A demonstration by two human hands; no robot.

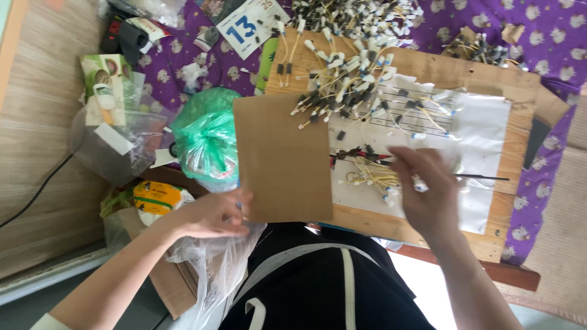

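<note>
Cardboard sheet [282,157] lies flat on the near-left part of the wooden board [520,85], overhanging its left edge; left hand [211,215] pinches the sheet's near-left corner, fingers curled, over a clear plastic bag [214,269]; right hand [425,192] hovers blurred over white paper [486,140], fingers loosely spread, touching yellow wire pieces [370,177]; thin dark rod [483,178] just right of it; green bag [205,137] left of sheet; wire pile [342,73] far side.
</note>
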